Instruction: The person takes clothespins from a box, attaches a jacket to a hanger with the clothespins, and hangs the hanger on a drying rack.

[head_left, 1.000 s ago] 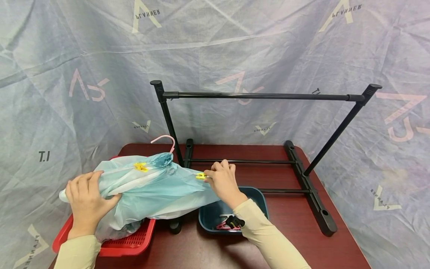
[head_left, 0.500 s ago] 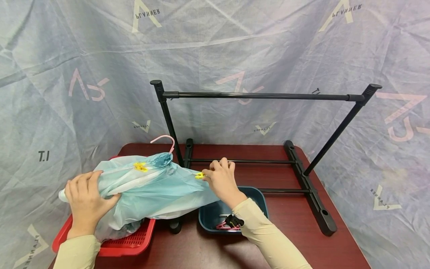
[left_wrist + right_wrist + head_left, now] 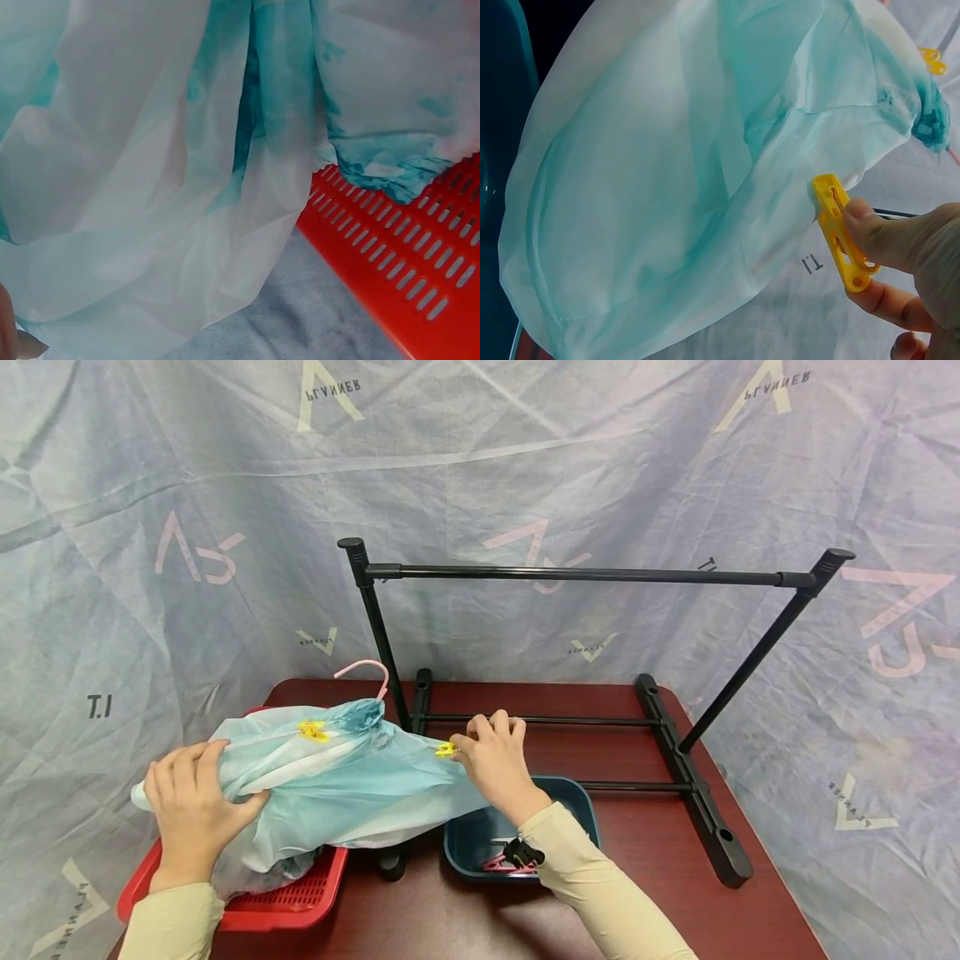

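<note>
Head view: right hand (image 3: 495, 768) pinches a yellow clip (image 3: 831, 217) at the edge of the blue-white garment (image 3: 360, 806), which spans to the left hand (image 3: 193, 806), gripping its other end over the red basket (image 3: 300, 907). Beyond both hands, backdrop (image 3: 480, 468) reads "PLANNER" repeatedly, lettering flipped; past the left hand, "T.I".

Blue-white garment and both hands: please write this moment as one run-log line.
left hand: holds garment; right hand: pinches yellow clothespin at garment edge; second clothespin: on garment

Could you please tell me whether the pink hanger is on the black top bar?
Off: the pink hanger's hook stands free, apart from the black top bar.
</note>
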`<act>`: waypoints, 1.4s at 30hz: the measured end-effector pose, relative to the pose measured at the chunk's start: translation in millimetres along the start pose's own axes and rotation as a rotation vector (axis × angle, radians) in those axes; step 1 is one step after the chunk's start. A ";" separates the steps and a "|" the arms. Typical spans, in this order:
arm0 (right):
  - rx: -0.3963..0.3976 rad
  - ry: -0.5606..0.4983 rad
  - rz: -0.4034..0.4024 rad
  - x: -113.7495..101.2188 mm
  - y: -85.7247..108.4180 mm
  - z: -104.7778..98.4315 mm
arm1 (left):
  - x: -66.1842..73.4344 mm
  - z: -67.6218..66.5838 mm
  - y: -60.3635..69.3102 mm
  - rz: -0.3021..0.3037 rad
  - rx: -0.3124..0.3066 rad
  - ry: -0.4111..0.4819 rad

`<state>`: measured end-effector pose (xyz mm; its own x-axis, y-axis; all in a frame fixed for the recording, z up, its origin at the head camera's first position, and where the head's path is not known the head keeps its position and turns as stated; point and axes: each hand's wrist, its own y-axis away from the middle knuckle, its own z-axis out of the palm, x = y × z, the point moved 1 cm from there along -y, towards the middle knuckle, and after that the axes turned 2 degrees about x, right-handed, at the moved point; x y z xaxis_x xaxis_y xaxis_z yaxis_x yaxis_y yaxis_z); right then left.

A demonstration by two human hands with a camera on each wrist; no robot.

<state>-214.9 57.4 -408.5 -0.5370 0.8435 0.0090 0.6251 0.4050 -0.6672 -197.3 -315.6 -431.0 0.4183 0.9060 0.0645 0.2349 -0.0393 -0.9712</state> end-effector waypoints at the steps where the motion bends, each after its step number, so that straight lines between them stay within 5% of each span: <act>1: -0.004 -0.006 0.003 0.1 0.0 -0.2 | 0.2 0.0 -0.3 0.000 0.004 0.001; 42: -0.050 -0.115 0.051 1.2 6.6 -2.2 | -4.0 -2.8 1.9 0.018 -0.018 0.014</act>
<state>-210.2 61.8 -411.2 -0.5629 0.8190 -0.1113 0.6795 0.3819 -0.6264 -196.1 -320.5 -432.5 0.4350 0.8990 0.0503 0.2431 -0.0635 -0.9679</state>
